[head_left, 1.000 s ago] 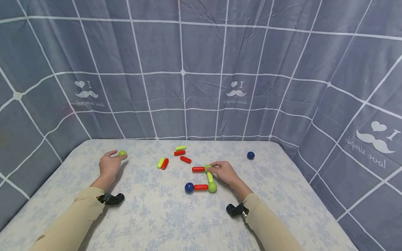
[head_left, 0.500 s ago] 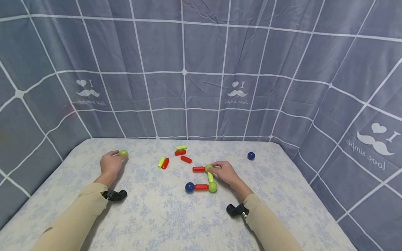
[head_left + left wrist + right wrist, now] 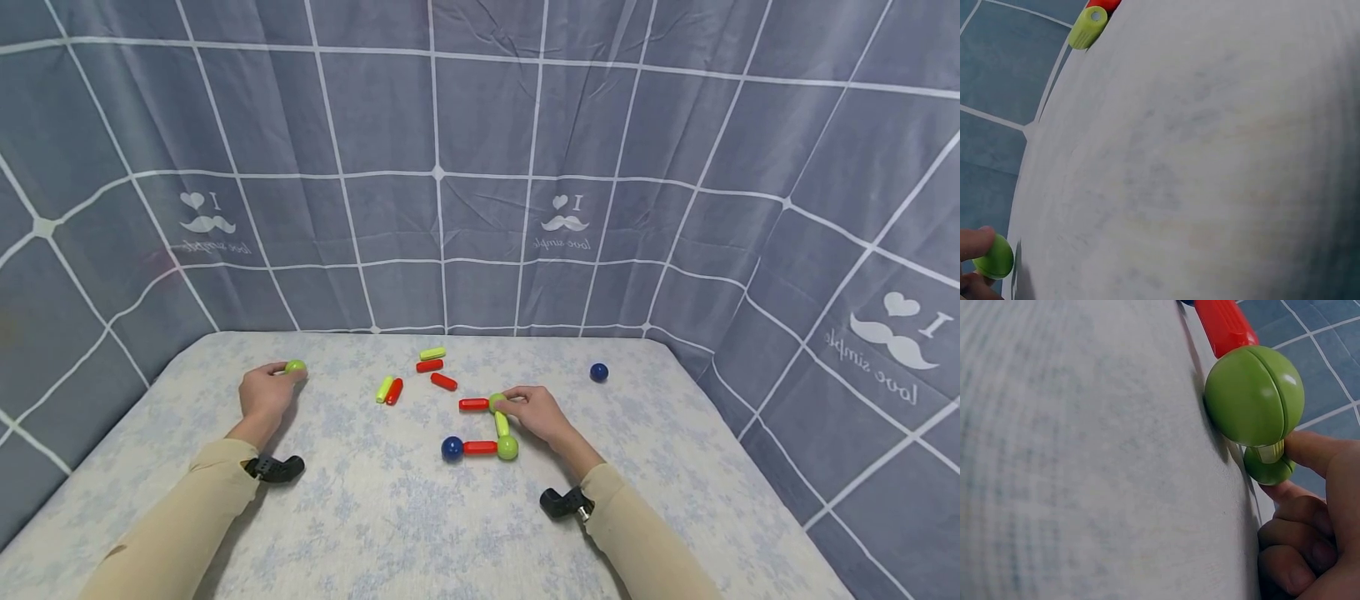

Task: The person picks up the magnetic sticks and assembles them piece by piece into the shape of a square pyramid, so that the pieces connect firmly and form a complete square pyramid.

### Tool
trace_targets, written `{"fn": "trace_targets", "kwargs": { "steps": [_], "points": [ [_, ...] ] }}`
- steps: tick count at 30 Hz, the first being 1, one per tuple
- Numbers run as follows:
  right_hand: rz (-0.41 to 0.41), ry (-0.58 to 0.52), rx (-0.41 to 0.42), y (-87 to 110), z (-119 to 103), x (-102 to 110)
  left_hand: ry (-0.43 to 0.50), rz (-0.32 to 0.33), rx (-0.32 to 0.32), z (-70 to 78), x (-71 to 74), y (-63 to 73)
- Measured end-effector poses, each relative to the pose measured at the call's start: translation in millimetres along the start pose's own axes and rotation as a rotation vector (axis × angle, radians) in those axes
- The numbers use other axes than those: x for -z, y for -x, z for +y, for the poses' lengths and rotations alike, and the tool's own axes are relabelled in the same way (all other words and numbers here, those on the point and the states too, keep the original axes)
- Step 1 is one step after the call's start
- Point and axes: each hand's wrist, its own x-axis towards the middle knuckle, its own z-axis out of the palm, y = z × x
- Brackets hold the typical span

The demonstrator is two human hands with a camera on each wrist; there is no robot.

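Between the thumb and fingers of my left hand (image 3: 264,395) is a green ball (image 3: 296,366), near the table's far left; the left wrist view catches the same ball (image 3: 997,259) at its lower left edge. My right hand (image 3: 536,412) pinches the far green ball (image 3: 495,402) of a joined shape on the table. From that ball a red rod (image 3: 473,405) points left, and a yellow-green rod (image 3: 502,425) runs to the near green ball (image 3: 507,447). Another red rod (image 3: 480,447) links this one to a blue ball (image 3: 452,448).
Loose on the table (image 3: 360,517) lie a yellow-green rod (image 3: 384,389) beside a red rod (image 3: 394,392), and farther back another yellow-green rod (image 3: 432,353) and two red rods. A blue ball (image 3: 598,372) sits at the far right. Grey checked curtains (image 3: 480,217) surround the table.
My left hand has shifted slightly to the right with the green ball in its grip. The right hand and the joined shape stay in place.
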Motion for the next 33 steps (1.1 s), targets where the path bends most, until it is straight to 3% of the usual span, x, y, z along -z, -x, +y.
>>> {"fn": "trace_targets", "kwargs": {
  "steps": [14,33],
  "points": [
    [-0.005,-0.024,0.000,0.2,-1,-1,0.041,-0.086,-0.054,7.0,1.2,11.5],
    [0.005,0.000,-0.008,-1.8,1,-1,0.079,-0.205,-0.135,39.1,-25.5,44.7]
  ]
}}
